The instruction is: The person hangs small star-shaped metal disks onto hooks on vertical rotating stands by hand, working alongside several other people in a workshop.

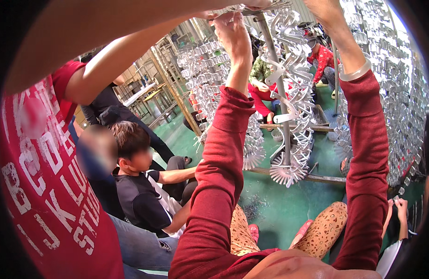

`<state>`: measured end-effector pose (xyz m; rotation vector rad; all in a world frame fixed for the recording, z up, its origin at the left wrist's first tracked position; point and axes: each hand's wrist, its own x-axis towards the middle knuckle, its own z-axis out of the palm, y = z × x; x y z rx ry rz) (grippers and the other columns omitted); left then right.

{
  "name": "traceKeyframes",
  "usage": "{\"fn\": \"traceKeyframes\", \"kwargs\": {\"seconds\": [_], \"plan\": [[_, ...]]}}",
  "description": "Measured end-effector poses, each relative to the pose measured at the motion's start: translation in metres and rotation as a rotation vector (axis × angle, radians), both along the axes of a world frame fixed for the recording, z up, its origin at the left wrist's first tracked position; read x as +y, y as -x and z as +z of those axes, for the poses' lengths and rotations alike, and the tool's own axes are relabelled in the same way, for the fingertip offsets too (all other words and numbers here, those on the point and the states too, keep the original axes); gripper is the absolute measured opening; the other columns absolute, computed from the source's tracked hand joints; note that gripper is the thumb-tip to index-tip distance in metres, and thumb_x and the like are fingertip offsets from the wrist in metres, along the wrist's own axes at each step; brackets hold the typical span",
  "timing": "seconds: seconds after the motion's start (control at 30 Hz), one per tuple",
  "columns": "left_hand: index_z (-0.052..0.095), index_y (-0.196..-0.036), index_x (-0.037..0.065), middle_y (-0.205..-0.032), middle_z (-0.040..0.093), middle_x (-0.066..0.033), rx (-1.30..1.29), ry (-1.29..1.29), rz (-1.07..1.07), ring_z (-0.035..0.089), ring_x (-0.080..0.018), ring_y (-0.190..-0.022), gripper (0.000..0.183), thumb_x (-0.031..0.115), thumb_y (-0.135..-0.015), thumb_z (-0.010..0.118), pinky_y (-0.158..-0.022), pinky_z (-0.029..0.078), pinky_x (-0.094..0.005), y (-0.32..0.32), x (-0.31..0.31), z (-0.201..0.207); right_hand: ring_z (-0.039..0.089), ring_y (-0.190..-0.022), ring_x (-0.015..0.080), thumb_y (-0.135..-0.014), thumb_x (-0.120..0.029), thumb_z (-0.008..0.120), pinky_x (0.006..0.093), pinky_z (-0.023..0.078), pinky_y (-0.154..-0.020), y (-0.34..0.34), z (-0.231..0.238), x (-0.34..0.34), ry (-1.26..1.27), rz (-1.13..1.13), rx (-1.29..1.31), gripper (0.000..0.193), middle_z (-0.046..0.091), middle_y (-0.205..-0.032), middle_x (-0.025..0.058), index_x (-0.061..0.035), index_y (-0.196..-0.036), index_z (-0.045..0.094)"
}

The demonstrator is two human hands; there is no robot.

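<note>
Both my arms, in dark red sleeves, reach up to the top of the picture. My left hand [232, 35] is closed at the upper edge, its fingers curled beside shiny metal; what they hold I cannot make out. My right hand [324, 11] is raised right of the post, a pale bangle [356, 69] at its wrist; its fingers are cut off by the edge. Between my arms stands a grey metal post [280, 88], with curved silver metal pieces [300, 104] hanging in a column around it. At its foot, similar pieces fan out [288, 174].
Close on my left, a person in a red printed T-shirt [56, 176] reaches across the top. Someone in a black-and-white shirt [144, 195] sits low beside them. Dense hanging metal pieces [386, 93] fill the right. Another worker's hands [399, 209] show at lower right. Small scraps [255, 204] lie on the green floor.
</note>
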<state>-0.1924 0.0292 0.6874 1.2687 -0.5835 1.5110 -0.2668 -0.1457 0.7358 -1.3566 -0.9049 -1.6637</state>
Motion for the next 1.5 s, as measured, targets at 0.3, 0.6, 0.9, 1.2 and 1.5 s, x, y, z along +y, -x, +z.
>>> {"fn": "traceKeyframes", "kwargs": {"seconds": [0.3, 0.6, 0.9, 1.2, 1.5], "plan": [[0.051, -0.118, 0.004, -0.115, 0.053, -0.0088, 0.048, -0.212, -0.932, 0.051, -0.0181, -0.103, 0.03, 0.009, -0.089, 0.052, -0.089, 0.041, -0.0304, -0.026, 0.022, 0.039, 0.045, -0.062, 0.0046, -0.08, -0.007, 0.056, 0.0213, 0.038, -0.055, -0.016, -0.003, -0.049, 0.059, 0.032, 0.001, 0.03, 0.055, -0.069, -0.0027, 0.001, -0.108, 0.06], [0.054, -0.109, 0.005, -0.103, 0.058, -0.0037, 0.189, -0.288, -0.983, 0.054, -0.013, -0.09, 0.026, 0.001, -0.084, 0.056, -0.078, 0.043, -0.0249, -0.031, 0.035, 0.048, 0.054, -0.073, 0.0087, -0.078, -0.009, 0.059, 0.025, 0.044, -0.068, -0.05, -0.001, -0.074, 0.036, 0.109, -0.039, 0.022, 0.064, -0.079, 0.0043, 0.0, -0.097, 0.066], [0.064, -0.102, 0.004, -0.091, 0.067, -0.0027, 0.163, -0.409, -0.59, 0.05, -0.004, -0.07, 0.021, 0.012, -0.083, 0.063, -0.059, 0.031, -0.0168, 0.014, 0.017, 0.059, 0.057, -0.075, 0.0105, -0.078, -0.011, 0.06, 0.0261, 0.046, -0.069, -0.028, 0.014, -0.052, 0.195, 0.155, -0.04, 0.023, 0.065, -0.081, 0.0059, 0.0017, -0.097, 0.065], [0.058, -0.11, 0.0, -0.103, 0.063, -0.0078, 0.081, -0.486, -0.822, 0.057, -0.0162, -0.094, 0.028, 0.008, -0.084, 0.061, -0.085, 0.042, -0.027, 0.015, 0.024, 0.034, 0.055, -0.066, 0.0089, -0.082, -0.015, 0.058, 0.0279, 0.044, -0.06, -0.045, -0.001, -0.017, 0.339, 0.095, 0.215, 0.02, 0.065, -0.072, 0.0037, -0.0001, -0.092, 0.066], [0.063, -0.1, -0.001, -0.089, 0.064, -0.0043, 0.193, -0.339, -0.816, 0.056, -0.0119, -0.077, 0.02, 0.007, -0.082, 0.061, -0.072, 0.042, -0.0229, -0.018, 0.032, 0.003, 0.06, -0.059, 0.0196, -0.082, -0.03, 0.055, 0.0337, 0.044, -0.055, -0.033, -0.018, 0.029, 0.434, 0.323, 0.048, 0.032, 0.059, -0.069, 0.0203, -0.0009, -0.091, 0.065]]}}
